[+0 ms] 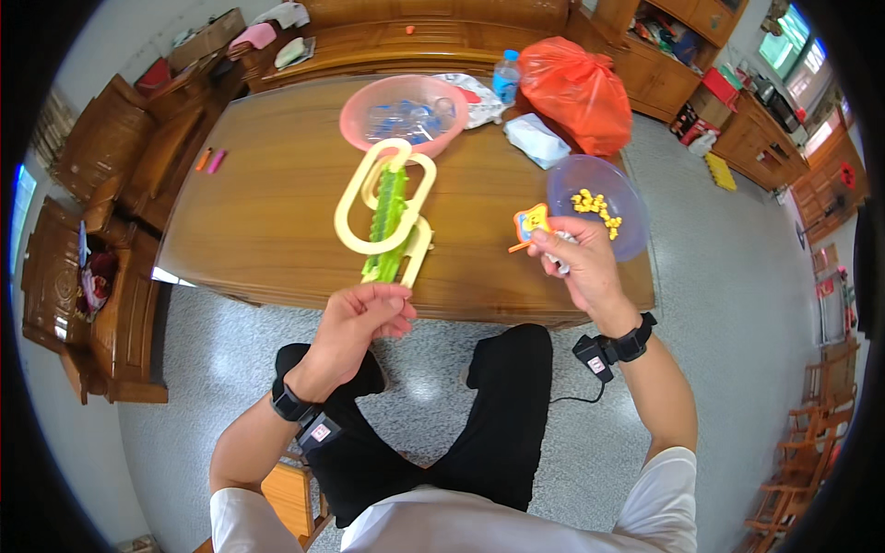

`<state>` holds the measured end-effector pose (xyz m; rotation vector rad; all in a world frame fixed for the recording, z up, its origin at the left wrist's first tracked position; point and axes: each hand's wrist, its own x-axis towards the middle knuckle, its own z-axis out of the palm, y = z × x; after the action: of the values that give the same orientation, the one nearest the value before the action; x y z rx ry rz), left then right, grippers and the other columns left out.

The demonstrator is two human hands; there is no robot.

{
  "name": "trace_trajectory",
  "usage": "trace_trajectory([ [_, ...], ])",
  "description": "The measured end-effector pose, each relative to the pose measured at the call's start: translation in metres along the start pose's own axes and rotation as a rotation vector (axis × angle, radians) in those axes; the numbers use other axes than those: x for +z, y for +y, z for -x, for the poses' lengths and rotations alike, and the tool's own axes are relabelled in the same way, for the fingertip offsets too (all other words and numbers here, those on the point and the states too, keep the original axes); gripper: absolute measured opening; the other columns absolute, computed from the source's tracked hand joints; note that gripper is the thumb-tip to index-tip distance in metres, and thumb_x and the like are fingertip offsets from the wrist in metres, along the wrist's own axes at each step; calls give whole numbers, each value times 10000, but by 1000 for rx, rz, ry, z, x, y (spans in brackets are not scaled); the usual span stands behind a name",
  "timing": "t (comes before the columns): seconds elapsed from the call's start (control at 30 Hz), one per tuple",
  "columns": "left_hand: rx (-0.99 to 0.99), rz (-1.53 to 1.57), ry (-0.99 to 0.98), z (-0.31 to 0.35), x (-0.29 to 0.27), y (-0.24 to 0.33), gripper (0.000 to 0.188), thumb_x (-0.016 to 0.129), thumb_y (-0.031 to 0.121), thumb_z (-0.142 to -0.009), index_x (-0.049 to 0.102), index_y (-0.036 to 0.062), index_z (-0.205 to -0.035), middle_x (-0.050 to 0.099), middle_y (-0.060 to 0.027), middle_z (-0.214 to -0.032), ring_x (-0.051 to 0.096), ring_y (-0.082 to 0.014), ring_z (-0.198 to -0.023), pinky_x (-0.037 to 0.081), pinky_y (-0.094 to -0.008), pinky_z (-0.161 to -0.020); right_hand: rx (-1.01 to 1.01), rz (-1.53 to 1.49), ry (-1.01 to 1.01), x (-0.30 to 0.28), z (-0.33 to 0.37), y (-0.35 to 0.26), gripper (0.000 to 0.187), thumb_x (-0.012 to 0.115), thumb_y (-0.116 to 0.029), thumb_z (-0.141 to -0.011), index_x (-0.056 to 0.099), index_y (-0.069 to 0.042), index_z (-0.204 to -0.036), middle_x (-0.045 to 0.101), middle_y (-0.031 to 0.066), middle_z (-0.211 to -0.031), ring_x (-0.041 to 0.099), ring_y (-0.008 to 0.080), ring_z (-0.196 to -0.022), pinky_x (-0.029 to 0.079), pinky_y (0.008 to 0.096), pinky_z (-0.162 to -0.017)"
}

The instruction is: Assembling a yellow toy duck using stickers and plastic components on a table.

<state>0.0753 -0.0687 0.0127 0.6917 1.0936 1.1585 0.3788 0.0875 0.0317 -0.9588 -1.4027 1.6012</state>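
Note:
My left hand (pixel 361 323) grips the near end of a toy (pixel 387 214) made of pale yellow oval rings around a green ridged bar, held up over the wooden table (pixel 267 212). My right hand (pixel 576 263) pinches a small orange and blue plastic piece (pixel 529 224) and something small and white, just left of a clear purple bowl (pixel 636 207). Several small yellow bits (pixel 595 206) lie in that bowl. Both wrists wear black bands with small devices.
A pink bowl (pixel 355 115) with clear packets stands at the table's far side, beside a white bag (pixel 537 140), a water bottle (pixel 506 76) and an orange plastic bag (pixel 581 92). Two markers (pixel 210 160) lie at the left. Wooden chairs and cabinets ring the table.

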Motion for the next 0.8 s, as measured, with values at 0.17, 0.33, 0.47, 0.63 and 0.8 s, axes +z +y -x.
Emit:
trace_trajectory([
  [0.17, 110, 8, 181, 11, -30, 27, 154, 645, 95, -1040, 719, 0, -1135, 747, -68, -904, 684, -112, -722, 552, -245, -677, 125, -174, 2, 58, -15, 14, 245, 747, -234, -1002, 736, 8, -973, 642, 4, -733, 511, 25, -552, 337, 173, -484],
  [0.33, 220, 30, 291, 6, -45, 34, 131, 657, 89, -1026, 721, 14, -1113, 736, -49, -901, 672, -101, -715, 525, -231, -646, 143, -359, -6, 80, -27, 24, 194, 729, -194, -1006, 715, 0, -1014, 676, 43, -790, 566, 70, -581, 388, 205, -501],
  [0.47, 275, -16, 300, -7, -56, 39, 168, 680, 96, -1014, 721, 5, -1148, 745, -56, -949, 661, -85, -767, 514, -229, -680, 81, -385, 43, 100, -41, 27, 163, 725, -149, -987, 697, -2, -1052, 736, 102, -897, 651, 121, -652, 449, 242, -530],
  [0.63, 505, -582, 361, -34, -61, 58, 347, 715, 81, -978, 678, -45, -1300, 766, -103, -1136, 679, -134, -1019, 533, -279, -914, 75, -334, 64, 112, -61, 34, 210, 743, -151, -966, 691, -3, -1105, 756, 110, -942, 678, 126, -686, 450, 235, -534],
  [0.8, 569, -915, 239, -63, -47, 82, 502, 728, 67, -932, 624, -1, -1418, 761, -99, -1200, 677, -182, -1101, 533, -326, -980, 65, -345, 110, 116, -83, 49, 223, 744, -148, -967, 688, -8, -1132, 760, 98, -950, 684, 121, -717, 443, 225, -545],
])
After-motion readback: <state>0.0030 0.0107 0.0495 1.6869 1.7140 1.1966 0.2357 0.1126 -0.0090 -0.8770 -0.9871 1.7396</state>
